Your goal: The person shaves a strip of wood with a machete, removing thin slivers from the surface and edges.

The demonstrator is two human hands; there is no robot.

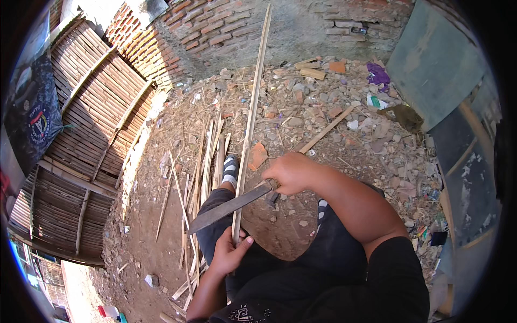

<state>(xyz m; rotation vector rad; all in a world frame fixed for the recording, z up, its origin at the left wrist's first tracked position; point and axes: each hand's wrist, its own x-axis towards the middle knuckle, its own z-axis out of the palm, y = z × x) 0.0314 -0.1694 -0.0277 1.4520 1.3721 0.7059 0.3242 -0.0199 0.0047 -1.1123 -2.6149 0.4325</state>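
My left hand (228, 253) is closed around the lower end of a long, pale split bamboo strip (252, 118), which stretches up and away from me toward the brick wall. In my right hand (291, 173) is the handle of a machete (229, 211). Its broad, dark blade points left and lies across the strip, a short way above my left hand. Whether the edge bites into the bamboo or only rests on it, I cannot tell. Below the blade is my dark-trousered left leg.
Split bamboo pieces (207, 161) lie piled left of my left foot. Another strip (327, 129) lies on the rubble to the right. A woven bamboo panel (102, 107) stands at left, a brick wall (215, 27) ahead, a grey-green sheet (435, 59) at right.
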